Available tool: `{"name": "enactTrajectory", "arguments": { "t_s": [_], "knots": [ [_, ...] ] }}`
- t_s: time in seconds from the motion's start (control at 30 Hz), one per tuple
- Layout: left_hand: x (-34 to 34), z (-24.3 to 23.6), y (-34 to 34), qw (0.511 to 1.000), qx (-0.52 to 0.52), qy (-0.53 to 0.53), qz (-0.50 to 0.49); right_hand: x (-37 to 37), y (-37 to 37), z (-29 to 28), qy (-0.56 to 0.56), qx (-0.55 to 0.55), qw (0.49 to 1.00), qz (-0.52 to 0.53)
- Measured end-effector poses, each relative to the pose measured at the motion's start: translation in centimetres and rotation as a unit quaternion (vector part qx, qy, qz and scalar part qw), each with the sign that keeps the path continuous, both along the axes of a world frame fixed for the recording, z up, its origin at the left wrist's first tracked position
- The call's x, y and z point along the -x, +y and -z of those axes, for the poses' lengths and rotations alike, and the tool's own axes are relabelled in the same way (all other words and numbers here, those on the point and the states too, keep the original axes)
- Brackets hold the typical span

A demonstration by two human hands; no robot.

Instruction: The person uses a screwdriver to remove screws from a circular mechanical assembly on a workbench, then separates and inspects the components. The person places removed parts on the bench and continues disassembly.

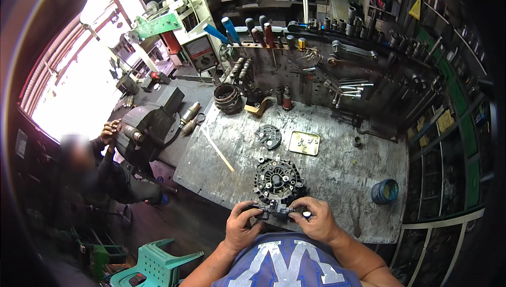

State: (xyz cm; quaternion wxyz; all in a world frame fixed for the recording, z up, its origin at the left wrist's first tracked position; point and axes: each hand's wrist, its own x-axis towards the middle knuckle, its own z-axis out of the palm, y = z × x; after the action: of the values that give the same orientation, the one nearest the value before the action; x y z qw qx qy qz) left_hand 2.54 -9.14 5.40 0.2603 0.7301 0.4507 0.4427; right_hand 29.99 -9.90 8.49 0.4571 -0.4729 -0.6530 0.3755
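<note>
Near the front edge of the grey metal workbench (337,171) both my hands pinch a small black part (274,211) with a connector end. My left hand (243,226) holds its left end and my right hand (316,218) its right end. Just beyond the part stands a round black alternator housing (278,180) with ribbed openings, touching or nearly touching the part. Farther back lie a black rectifier plate (269,136) and a square brass-coloured plate (304,143).
A wound stator ring (227,98) sits at the bench's back left, a thin stick (219,150) lies diagonally. A blue can (385,191) stands at the right edge. Wrenches and screwdrivers hang on the back wall (337,71). Another person (100,171) works at a vise at the left. A green plastic chair (155,266) stands below.
</note>
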Motion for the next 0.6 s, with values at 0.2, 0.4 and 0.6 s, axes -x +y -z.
{"name": "enactTrajectory", "arguments": {
  "t_s": [0.2,0.4,0.6],
  "knots": [
    [0.5,-0.2,0.2,0.999,-0.041,-0.009,0.0,0.8,0.2,-0.2,-0.003,-0.058,0.998,-0.01],
    [1.9,0.5,1.0,0.978,-0.203,0.04,0.006,1.3,0.2,-0.8,-0.007,-0.127,0.99,-0.068],
    [2.2,1.0,1.9,0.966,-0.254,0.048,0.01,1.0,0.3,-2.4,-0.099,-0.263,0.957,-0.074]
  ]
}}
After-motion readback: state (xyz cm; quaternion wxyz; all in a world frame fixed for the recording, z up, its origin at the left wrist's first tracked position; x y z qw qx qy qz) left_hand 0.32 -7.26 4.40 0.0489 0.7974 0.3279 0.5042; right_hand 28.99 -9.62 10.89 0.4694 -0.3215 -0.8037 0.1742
